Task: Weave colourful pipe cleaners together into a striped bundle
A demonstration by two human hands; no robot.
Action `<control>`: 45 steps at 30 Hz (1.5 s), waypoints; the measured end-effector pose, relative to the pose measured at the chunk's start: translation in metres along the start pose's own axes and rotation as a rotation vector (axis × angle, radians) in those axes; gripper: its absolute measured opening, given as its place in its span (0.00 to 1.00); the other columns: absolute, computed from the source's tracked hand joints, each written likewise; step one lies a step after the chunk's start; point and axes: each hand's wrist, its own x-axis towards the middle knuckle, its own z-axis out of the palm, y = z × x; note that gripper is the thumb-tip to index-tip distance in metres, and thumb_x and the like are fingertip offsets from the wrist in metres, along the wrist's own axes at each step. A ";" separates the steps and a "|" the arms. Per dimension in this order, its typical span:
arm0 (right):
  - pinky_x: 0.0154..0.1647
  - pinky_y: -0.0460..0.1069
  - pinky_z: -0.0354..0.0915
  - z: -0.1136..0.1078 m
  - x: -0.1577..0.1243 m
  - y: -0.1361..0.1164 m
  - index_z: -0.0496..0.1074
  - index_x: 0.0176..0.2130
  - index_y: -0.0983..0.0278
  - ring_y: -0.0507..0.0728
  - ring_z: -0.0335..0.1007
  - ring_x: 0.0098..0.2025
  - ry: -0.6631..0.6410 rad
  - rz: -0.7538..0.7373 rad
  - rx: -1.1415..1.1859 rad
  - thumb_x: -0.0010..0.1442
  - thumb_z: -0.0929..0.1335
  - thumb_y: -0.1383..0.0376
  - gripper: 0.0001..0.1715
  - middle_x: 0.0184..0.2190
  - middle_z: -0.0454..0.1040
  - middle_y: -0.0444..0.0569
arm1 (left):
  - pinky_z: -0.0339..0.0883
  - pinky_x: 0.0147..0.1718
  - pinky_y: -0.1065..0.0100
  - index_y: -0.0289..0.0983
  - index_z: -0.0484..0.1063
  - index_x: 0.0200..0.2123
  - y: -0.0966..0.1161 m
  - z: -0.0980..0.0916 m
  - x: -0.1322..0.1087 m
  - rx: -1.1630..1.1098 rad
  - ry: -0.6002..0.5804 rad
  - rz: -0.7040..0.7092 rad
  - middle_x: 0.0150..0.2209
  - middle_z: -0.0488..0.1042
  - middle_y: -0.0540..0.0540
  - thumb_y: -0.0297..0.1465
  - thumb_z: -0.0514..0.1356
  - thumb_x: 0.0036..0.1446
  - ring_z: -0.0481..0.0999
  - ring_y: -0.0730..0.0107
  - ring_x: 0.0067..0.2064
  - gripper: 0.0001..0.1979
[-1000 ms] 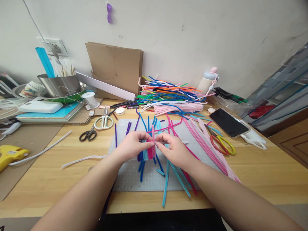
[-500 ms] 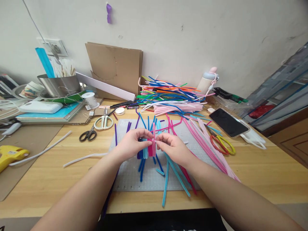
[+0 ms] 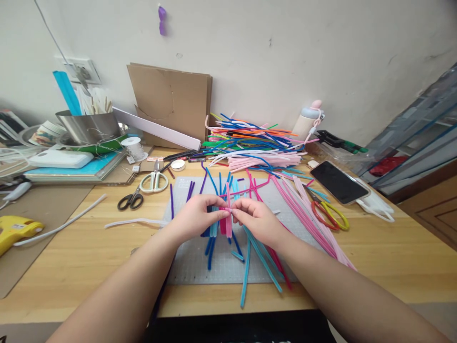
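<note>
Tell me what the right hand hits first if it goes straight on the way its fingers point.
Its fingers point left. The right hand pinches the pink pipe cleaner at its tips; just beyond, probably the left hand, holding the bundle.

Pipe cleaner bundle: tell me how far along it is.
Done: dark blue, light blue and pink pieces sit side by side in the bundle, gripped by the left hand. In hand: the right hand pinches a pink piece at its top edge. Left, likely: loose stems lie on the grey mat, with a pile behind.
</note>
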 end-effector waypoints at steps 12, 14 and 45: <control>0.35 0.47 0.61 0.001 -0.001 -0.005 0.66 0.34 0.64 0.50 0.64 0.32 -0.019 -0.099 -0.007 0.55 0.64 0.68 0.03 0.30 0.68 0.44 | 0.66 0.38 0.67 0.36 0.75 0.30 0.003 -0.001 -0.001 -0.080 -0.028 -0.084 0.32 0.77 0.47 0.36 0.60 0.49 0.74 0.65 0.36 0.10; 0.37 0.47 0.62 0.001 -0.002 -0.006 0.66 0.33 0.64 0.51 0.65 0.34 -0.020 -0.120 -0.034 0.55 0.64 0.69 0.03 0.31 0.68 0.45 | 0.66 0.36 0.68 0.36 0.75 0.29 0.004 -0.001 -0.002 -0.072 -0.038 -0.093 0.31 0.76 0.48 0.36 0.59 0.49 0.73 0.67 0.35 0.09; 0.25 0.45 0.54 -0.007 0.000 -0.006 0.66 0.28 0.65 0.49 0.59 0.24 -0.237 0.204 0.029 0.53 0.67 0.58 0.12 0.22 0.64 0.41 | 0.61 0.34 0.70 0.37 0.72 0.28 0.003 0.002 -0.004 0.184 -0.106 0.100 0.29 0.74 0.48 0.32 0.57 0.52 0.71 0.69 0.33 0.06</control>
